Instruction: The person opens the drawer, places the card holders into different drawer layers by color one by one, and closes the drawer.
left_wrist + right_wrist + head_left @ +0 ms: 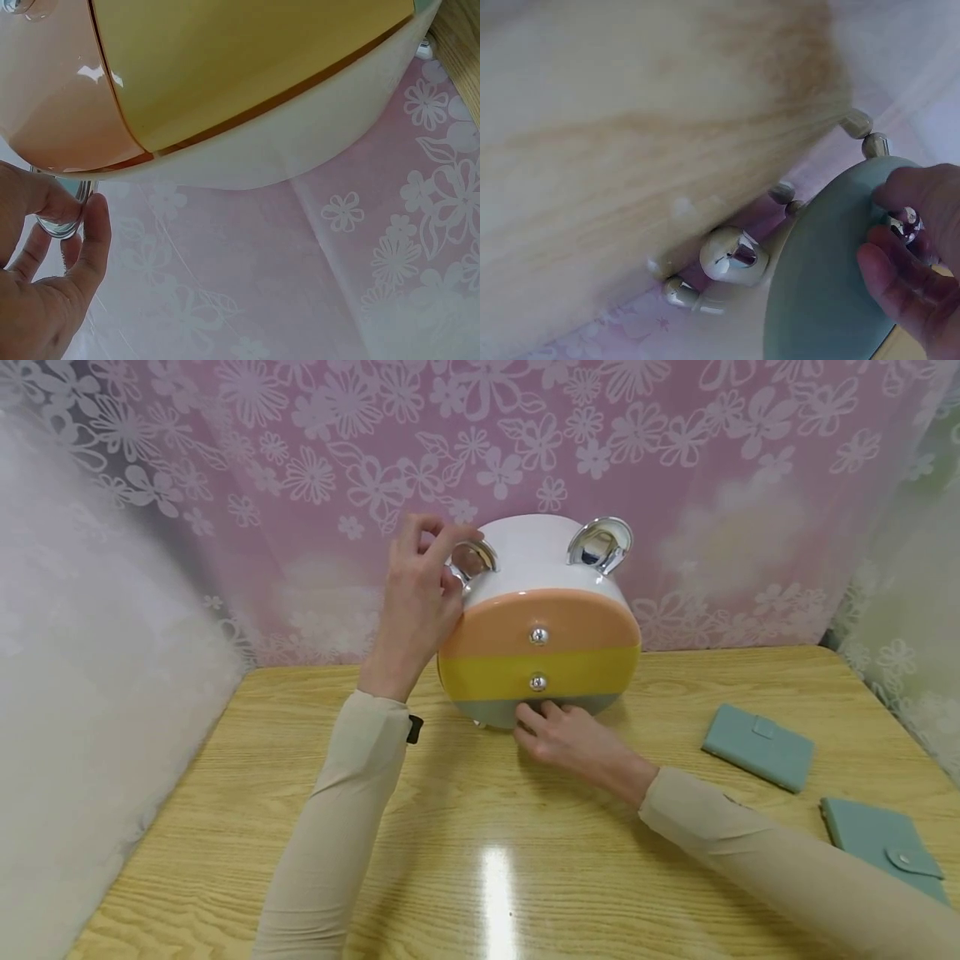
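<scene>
A white oval drawer box with an orange, a yellow and a grey-green drawer front stands at the back of the table. Two silver ear-shaped rings top it. My left hand holds the left silver ear, thumb and fingers curled about it, as the left wrist view also shows. My right hand is at the bottom grey-green drawer. In the right wrist view its fingers pinch a small silver knob on that drawer. Silver knobs show on the upper two drawers.
Two teal snap-flap wallets or notebooks lie at the right: one notebook beyond the right forearm, another notebook nearer the table's right edge. The wooden table meets a pink floral curtain behind the box. Small silver feet support the box.
</scene>
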`<state>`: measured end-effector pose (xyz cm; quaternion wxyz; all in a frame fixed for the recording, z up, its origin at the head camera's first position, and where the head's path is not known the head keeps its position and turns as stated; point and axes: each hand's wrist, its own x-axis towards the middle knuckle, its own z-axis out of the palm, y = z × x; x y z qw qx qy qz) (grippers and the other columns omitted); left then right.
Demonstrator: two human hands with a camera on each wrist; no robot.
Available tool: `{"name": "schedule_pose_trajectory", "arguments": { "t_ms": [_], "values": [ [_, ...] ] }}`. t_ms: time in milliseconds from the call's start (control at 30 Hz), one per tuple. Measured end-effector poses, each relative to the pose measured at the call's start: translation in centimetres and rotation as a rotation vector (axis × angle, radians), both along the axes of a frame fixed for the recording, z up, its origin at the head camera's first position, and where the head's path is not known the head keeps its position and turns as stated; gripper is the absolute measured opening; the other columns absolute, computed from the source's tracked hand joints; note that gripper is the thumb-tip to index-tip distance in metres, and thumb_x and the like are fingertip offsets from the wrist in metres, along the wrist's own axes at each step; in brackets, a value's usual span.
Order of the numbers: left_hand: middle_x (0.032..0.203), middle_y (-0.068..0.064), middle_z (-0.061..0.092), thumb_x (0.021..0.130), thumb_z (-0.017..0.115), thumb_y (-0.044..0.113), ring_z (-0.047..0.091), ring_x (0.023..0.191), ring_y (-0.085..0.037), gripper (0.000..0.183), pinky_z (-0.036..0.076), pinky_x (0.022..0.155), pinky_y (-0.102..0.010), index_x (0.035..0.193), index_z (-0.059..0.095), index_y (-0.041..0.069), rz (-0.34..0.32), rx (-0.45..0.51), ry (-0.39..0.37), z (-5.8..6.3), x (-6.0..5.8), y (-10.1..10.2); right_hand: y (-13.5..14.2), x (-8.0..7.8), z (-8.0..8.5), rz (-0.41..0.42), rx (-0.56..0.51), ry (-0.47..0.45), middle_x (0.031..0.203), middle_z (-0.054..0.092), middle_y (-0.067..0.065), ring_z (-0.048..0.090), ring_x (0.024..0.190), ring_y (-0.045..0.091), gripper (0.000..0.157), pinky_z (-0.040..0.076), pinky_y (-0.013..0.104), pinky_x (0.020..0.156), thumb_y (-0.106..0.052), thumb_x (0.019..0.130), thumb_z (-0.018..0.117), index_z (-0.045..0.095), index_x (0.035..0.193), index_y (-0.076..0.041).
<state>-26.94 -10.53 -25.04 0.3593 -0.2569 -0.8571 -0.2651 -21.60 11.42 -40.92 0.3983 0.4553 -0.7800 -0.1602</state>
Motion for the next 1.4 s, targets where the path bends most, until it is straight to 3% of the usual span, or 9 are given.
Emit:
{"name": "schedule_pose_trajectory", "arguments": {
  "t_ms": [133, 333, 633, 1133, 1400],
  "values": [
    [0.121, -0.013, 0.05, 0.089, 0.051, -0.009, 0.052, 0.104, -0.031, 0.045, 0.046, 0.098, -0.042, 0.122, 0.069, 0.017, 0.001, 0.002, -0.004, 0.0, 0.0, 0.0, -0.2, -0.1, -0.1, -0.006, -0.024, 0.015, 0.096, 0.055, 0.007, 0.054, 0.066, 0.017, 0.048, 0.044, 0.024, 0.05, 0.001, 0.11, 0.019, 0.06, 0.088, -0.008],
    [0.121, -0.014, 0.05, 0.089, 0.052, -0.008, 0.052, 0.103, -0.031, 0.044, 0.046, 0.098, -0.042, 0.121, 0.069, 0.017, -0.003, 0.003, 0.001, 0.0, 0.0, 0.0, -0.5, 0.1, -0.2, -0.063, 0.024, 0.015, 0.098, 0.056, 0.009, 0.055, 0.069, 0.019, 0.046, 0.049, 0.024, 0.056, 0.002, 0.11, 0.018, 0.061, 0.092, -0.005],
    [0.121, -0.014, 0.05, 0.089, 0.054, -0.007, 0.052, 0.104, -0.031, 0.043, 0.047, 0.099, -0.041, 0.122, 0.069, 0.017, 0.001, 0.0, -0.009, -0.1, 0.1, 0.1, -0.8, 0.2, -0.4, -0.059, 0.011, 0.072, 0.092, 0.056, 0.009, 0.054, 0.064, 0.016, 0.05, 0.046, 0.022, 0.053, 0.004, 0.109, 0.016, 0.06, 0.087, -0.005],
    [0.122, -0.014, 0.051, 0.09, 0.055, -0.007, 0.051, 0.105, -0.031, 0.042, 0.048, 0.099, -0.041, 0.122, 0.069, 0.017, -0.006, 0.003, 0.002, 0.0, 0.0, 0.2, -0.7, 0.8, -0.2, -0.042, -0.023, -0.005, 0.094, 0.054, 0.008, 0.059, 0.069, 0.021, 0.048, 0.046, 0.024, 0.048, 0.005, 0.108, 0.018, 0.06, 0.089, -0.006],
    [0.122, -0.014, 0.05, 0.089, 0.055, -0.007, 0.051, 0.103, -0.031, 0.042, 0.046, 0.097, -0.041, 0.121, 0.069, 0.016, -0.008, 0.003, 0.005, -0.1, 0.0, 0.1, -0.7, 1.0, -0.4, -0.027, -0.056, 0.041, 0.091, 0.055, 0.006, 0.059, 0.068, 0.02, 0.049, 0.039, 0.023, 0.042, 0.006, 0.108, 0.019, 0.06, 0.086, -0.008]
  ]
}}
